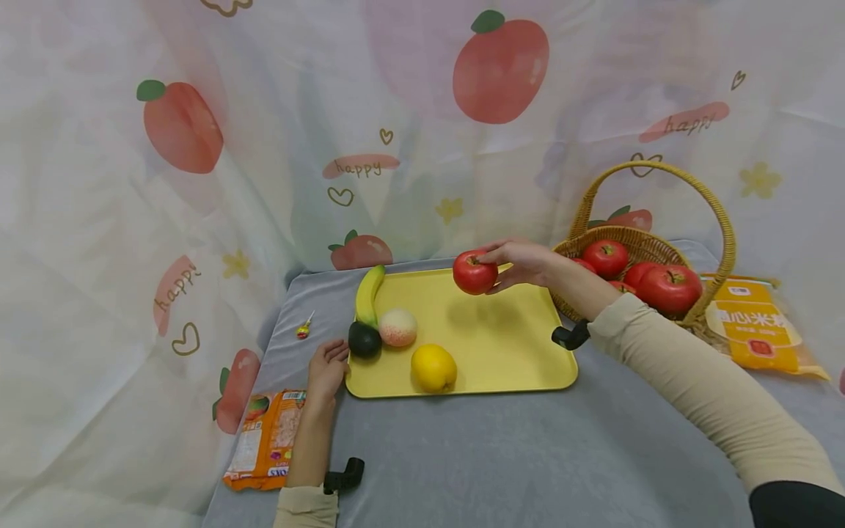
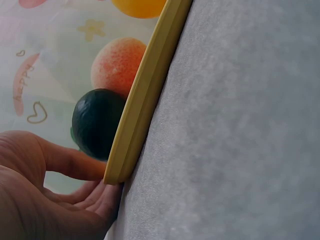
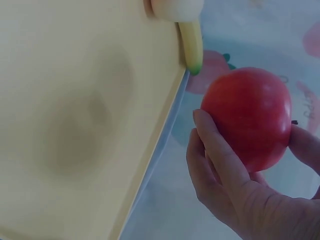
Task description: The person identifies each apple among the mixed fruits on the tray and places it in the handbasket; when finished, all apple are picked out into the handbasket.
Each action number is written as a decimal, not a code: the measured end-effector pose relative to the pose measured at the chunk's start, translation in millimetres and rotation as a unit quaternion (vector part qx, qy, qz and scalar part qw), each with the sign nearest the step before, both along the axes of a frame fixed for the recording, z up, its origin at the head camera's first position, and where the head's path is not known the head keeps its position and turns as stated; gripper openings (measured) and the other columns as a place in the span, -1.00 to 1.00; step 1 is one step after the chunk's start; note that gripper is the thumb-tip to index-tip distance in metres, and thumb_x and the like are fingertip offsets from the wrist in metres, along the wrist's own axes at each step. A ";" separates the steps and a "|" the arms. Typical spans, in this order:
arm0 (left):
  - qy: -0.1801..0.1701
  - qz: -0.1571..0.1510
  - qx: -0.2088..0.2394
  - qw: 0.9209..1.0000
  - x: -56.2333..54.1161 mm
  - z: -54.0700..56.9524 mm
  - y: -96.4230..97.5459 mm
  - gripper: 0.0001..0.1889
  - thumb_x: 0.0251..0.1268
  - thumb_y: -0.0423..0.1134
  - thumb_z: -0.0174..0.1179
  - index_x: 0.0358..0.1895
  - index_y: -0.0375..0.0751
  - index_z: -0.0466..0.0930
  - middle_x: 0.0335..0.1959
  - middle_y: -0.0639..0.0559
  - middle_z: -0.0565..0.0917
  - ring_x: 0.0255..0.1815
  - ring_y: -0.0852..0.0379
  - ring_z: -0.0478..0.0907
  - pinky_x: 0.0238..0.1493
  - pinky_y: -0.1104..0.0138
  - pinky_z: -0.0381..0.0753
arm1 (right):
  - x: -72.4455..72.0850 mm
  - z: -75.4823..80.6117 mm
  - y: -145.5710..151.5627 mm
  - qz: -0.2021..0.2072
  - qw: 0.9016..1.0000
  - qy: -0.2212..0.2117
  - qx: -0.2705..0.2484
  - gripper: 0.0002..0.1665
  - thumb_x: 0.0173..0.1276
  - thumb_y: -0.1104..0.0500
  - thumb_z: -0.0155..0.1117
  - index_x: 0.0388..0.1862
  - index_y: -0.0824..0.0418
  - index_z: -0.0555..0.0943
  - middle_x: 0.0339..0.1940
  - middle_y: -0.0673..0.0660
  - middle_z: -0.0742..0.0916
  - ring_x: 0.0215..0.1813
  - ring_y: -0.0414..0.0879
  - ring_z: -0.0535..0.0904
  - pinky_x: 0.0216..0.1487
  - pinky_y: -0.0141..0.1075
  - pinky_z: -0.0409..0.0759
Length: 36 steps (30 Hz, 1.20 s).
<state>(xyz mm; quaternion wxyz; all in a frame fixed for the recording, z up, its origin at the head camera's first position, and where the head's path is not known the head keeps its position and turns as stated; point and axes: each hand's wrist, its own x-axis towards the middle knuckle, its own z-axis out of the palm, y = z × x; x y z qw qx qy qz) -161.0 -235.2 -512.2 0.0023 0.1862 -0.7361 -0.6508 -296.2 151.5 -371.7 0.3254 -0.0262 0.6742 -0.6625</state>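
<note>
My right hand [image 1: 521, 262] holds a red tomato [image 1: 474, 273] above the yellow tray [image 1: 515, 323], with its shadow falling on the tray. In the right wrist view, fingers and thumb grip the tomato [image 3: 247, 117] from opposite sides. My left hand [image 1: 328, 369] is at the tray's left edge; in the left wrist view its thumb and fingers pinch the tray's rim [image 2: 142, 95]. Closest to that hand on the tray is a dark green avocado [image 1: 364, 339]. Beside it lie a banana [image 1: 367, 297], a peach [image 1: 398, 328] and a yellow lemon [image 1: 433, 368].
A wicker basket [image 1: 725, 242] with several tomatoes [image 1: 670, 287] stands right of the tray, partly behind my right forearm. An orange-yellow snack bag [image 1: 759, 326] lies beyond it. Left of the tray are a small lollipop [image 1: 304, 330] and an orange packet [image 1: 267, 440], partly under my left forearm.
</note>
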 end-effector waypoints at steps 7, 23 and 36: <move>-0.002 -0.001 0.002 1.000 2.1 2.3 0.0 -0.30 0.19 -0.69 -0.04 0.49 -0.42 0.29 0.43 -0.38 0.45 0.50 -0.24 0.39 -0.08 0.36 0.47 | 2.1 2.8 6.9 0.007 1.000 0.007 0.011 -0.28 0.63 0.22 0.08 0.64 0.41 0.13 0.58 0.40 0.23 0.43 0.49 0.36 0.31 0.24 0.46; -0.001 0.000 0.001 1.000 3.0 3.5 1.0 -0.31 0.19 -0.68 -0.03 0.49 -0.44 0.30 0.42 -0.39 0.46 0.49 -0.25 0.41 -0.11 0.39 0.49 | 1.2 4.0 20.8 -0.005 1.000 0.009 0.005 -0.30 0.65 0.22 0.05 0.63 0.42 0.12 0.53 0.37 0.27 0.40 0.47 0.39 0.26 0.21 0.53; 0.000 -0.001 0.000 1.000 2.8 2.6 1.0 -0.31 0.18 -0.69 -0.04 0.48 -0.45 0.29 0.42 -0.40 0.45 0.48 -0.25 0.41 -0.13 0.40 0.47 | 2.7 3.3 34.3 -0.019 1.000 0.019 0.008 -0.33 0.64 0.24 0.06 0.60 0.46 0.16 0.43 0.35 0.33 0.34 0.33 0.42 0.30 0.28 0.44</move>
